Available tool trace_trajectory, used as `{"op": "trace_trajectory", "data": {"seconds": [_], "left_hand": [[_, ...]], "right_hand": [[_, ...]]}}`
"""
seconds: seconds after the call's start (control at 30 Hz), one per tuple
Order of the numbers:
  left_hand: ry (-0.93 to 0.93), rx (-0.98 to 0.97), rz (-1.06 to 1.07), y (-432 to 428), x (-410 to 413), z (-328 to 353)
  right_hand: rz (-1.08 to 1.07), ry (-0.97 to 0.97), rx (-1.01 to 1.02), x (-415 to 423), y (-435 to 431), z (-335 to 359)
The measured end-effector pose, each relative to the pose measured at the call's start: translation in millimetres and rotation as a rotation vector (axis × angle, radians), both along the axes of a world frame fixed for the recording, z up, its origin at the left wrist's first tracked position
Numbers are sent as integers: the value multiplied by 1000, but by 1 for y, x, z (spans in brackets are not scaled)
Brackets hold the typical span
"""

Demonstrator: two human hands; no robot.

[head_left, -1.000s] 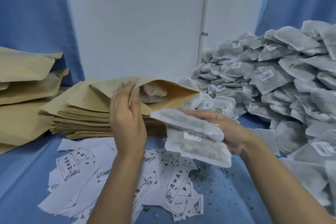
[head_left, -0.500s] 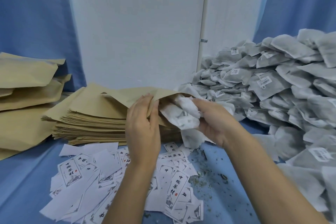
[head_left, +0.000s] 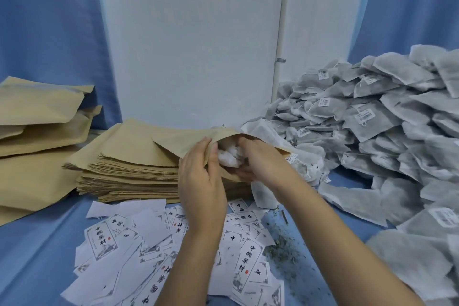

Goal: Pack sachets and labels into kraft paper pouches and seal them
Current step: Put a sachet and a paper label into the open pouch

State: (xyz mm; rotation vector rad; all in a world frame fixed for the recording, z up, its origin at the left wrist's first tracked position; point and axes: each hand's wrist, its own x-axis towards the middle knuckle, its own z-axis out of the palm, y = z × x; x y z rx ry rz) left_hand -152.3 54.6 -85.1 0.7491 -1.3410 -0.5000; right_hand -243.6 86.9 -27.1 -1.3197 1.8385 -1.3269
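My left hand (head_left: 201, 176) pinches open the mouth of one kraft pouch (head_left: 183, 143) atop the pouch stack (head_left: 129, 174), my right hand (head_left: 260, 160) gripping bunched sachets (head_left: 227, 158), too crumpled to count, inside it, sachet heap (head_left: 372, 122) right, labels (head_left: 149, 238) near.

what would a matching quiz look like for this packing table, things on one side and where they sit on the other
Things:
1 sachet pile
2 paper labels
3 flat pouch stack
4 bulging pouches

Places:
A far left
B heaped on the right
C scattered nearest the camera
D centre, under the open pouch

Pairs: 1-B, 2-C, 3-D, 4-A
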Motion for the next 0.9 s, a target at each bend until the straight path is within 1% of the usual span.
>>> {"op": "trace_trajectory", "data": {"seconds": [0.07, 0.1, 0.2, 0.27, 0.33, 0.4, 0.43, 0.5, 0.53, 0.57, 0.63, 0.67, 0.73, 0.8, 0.87, 0.9], "left_hand": [[-27, -10, 2, 2, 0, -1], [-24, -11, 0, 5, 0, -1], [-5, -9, -1, 6, -3, -3], [-9, -32, 49, 6, -3, -3], [-39, -97, 102, 9, -5, -4], [-72, -151, 127, 13, -7, -3], [-78, -166, 132, 13, -8, -4], [-53, -126, 97, 13, -10, -6], [-24, -81, 61, 12, -10, -6], [12, -37, 27, 10, -9, -6], [46, 34, -29, 4, -5, -6], [26, 56, -36, 2, -3, -4], [-63, 82, -24, -4, 0, -1], [-130, 111, -31, -7, 2, 2], [-124, 144, -71, -9, 4, 3], [-107, 162, -98, -10, 4, 4]], "right_hand": [[-41, 201, -15, -5, 6, 2], [-28, 216, -24, -6, 8, 4], [84, 161, -39, -2, 6, 4], [103, 226, -46, 3, -1, -2], [68, 368, -17, 7, -10, -5], [14, 562, 44, 11, -18, -4], [-9, 614, 70, 13, -20, -1], [-1, 733, 93, 17, -26, 3], [-8, 723, 102, 18, -29, 3], [-9, 655, 105, 17, -31, 2], [2, 545, 22, 15, -31, -3], [-2, 487, -28, 15, -29, -7], [-68, 460, -186, 14, -21, -17], [-200, 408, -398, 10, -10, -29], [-315, 279, -543, 3, 3, -42], [-361, 243, -562, -2, 8, -50]]}}
